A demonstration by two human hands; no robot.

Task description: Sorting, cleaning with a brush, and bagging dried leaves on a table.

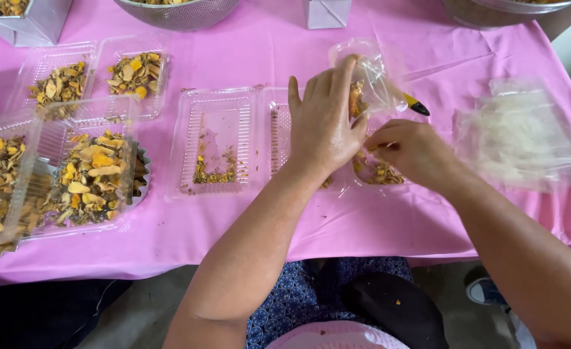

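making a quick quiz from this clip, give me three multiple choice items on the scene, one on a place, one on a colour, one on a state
1. Where does the small clear bag sit?
A. at the left hand's fingertips, above the open clear tray
B. on the floor
C. inside the metal bowl

2. What colour is the tablecloth?
A. green
B. pink
C. white

3. What state is the open clear tray by the left hand in?
A. heaped full
B. closed with a lid
C. nearly empty, a few crumbs at its bottom

Answers:
1 A, the left hand lifts the bag over the tray while the right hand pinches dried pieces below it.
2 B, pink cloth covers the whole table.
3 C, only scattered yellow-brown bits lie in it, unlike the full trays at left.
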